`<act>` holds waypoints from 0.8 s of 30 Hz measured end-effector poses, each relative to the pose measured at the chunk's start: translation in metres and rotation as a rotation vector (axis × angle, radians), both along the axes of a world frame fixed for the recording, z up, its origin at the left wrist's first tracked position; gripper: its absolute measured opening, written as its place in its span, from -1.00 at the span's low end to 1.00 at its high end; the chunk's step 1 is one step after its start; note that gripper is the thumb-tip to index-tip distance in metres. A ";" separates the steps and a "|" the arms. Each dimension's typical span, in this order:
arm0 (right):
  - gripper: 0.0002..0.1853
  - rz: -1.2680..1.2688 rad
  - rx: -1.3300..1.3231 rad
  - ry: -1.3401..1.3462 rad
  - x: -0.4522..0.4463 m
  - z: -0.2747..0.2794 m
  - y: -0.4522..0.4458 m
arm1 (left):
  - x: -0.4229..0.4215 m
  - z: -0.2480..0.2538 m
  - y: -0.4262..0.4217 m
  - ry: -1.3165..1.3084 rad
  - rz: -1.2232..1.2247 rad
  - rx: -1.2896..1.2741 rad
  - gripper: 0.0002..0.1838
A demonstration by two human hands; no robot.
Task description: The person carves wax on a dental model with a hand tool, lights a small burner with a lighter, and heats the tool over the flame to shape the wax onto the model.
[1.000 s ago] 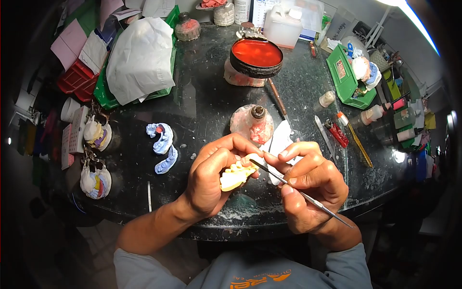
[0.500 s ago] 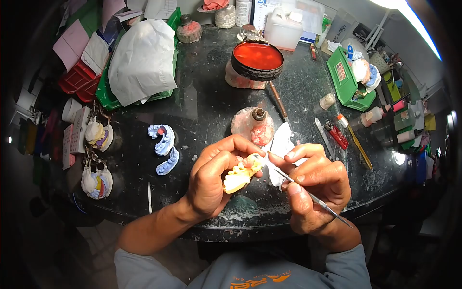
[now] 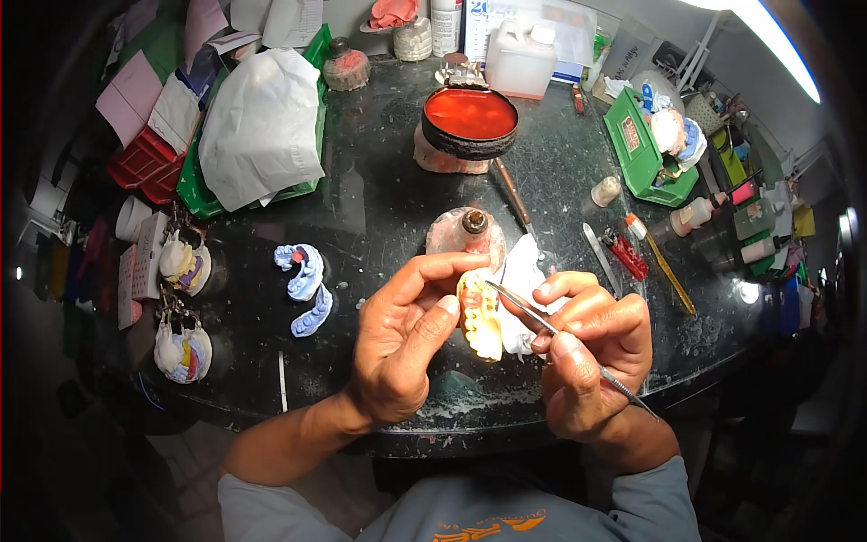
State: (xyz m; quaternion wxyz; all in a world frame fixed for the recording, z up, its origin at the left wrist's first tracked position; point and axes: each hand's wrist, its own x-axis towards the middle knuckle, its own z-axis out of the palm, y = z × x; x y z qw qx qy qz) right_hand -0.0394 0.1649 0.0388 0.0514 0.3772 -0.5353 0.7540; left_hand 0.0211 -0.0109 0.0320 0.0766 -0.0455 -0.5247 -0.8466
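Observation:
Near the table's front edge, my left hand [image 3: 406, 348] grips a yellow dental cast [image 3: 480, 318] by its upper end, with the row of teeth showing. My right hand [image 3: 591, 352] is closed round a thin metal carving tool [image 3: 548, 327], whose tip is at the upper right side of the cast. A crumpled white cloth [image 3: 519, 307] lies on the table behind the cast. Just beyond my hands stands a small burner [image 3: 474, 221] on a pinkish, wax-stained base.
A pan of red wax [image 3: 470, 113] stands at the back centre. Blue casts [image 3: 307, 289] and mounted models [image 3: 183, 348] are on the left. A green tray [image 3: 639, 154], a red lighter [image 3: 625, 255] and a yellow-handled brush [image 3: 664, 271] are on the right.
The cast has turned from slanting to nearly upright, and its tooth row now shows more fully. My left thumb has moved off it. The tool tip has come to the cast's upper side.

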 end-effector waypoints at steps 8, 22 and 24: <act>-0.85 -0.049 -0.017 -0.072 0.000 -0.005 -0.001 | 0.000 0.001 0.003 0.094 0.046 -0.085 -0.58; -0.87 -0.016 -0.036 -0.108 -0.001 -0.004 -0.003 | -0.001 -0.001 0.001 0.081 0.019 -0.083 -0.59; -0.87 -0.012 -0.023 -0.098 -0.001 -0.003 -0.002 | -0.001 0.000 0.001 0.083 0.031 -0.098 -0.59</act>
